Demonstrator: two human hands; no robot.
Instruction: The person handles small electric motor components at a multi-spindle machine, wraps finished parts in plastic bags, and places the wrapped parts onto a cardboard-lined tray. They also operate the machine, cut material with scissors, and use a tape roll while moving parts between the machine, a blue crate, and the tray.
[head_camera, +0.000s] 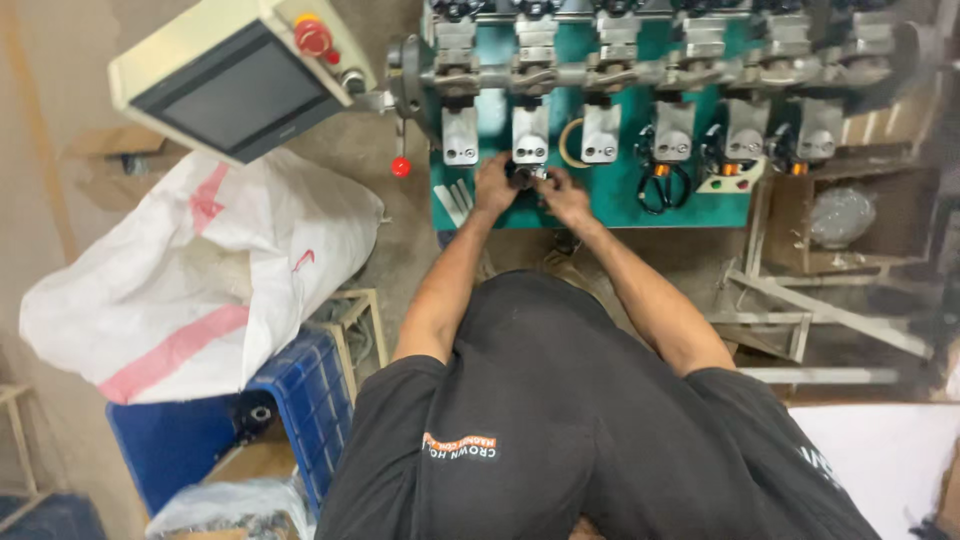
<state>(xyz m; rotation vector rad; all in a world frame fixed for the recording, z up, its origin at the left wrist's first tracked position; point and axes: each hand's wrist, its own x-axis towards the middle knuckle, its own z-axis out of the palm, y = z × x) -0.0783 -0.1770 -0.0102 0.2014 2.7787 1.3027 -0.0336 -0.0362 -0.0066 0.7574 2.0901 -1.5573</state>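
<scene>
1. We see our left hand (494, 186) and right hand (565, 195) stretched out together over the green tabletop (610, 205) of a multi-station machine.
2. Between the two hands sits a small dark part (524, 174); both hands touch it, fingers curled closely round it, though we cannot tell which hand bears its weight.
3. The small dark part lies just below a grey metal station block (530, 135), which stands directly beyond the fingertips.
4. Beyond the left hand, a second grey block (460, 136) stands beside the first, and further out to that side hangs a lever with a red knob (401, 166).
5. Just beside the left hand, flat metal strips (457, 198) lie on the green tabletop.
6. Beyond the right hand, a tan ring (566, 143) rests by another grey block (601, 134); farther to that side lies a loop of black cable (656, 185).
7. Well off to the left-hand side, a control panel (235, 80) with a dark screen and a red stop button (313, 38) stands above a white sack (200, 270) and a blue crate (310, 400).
</scene>
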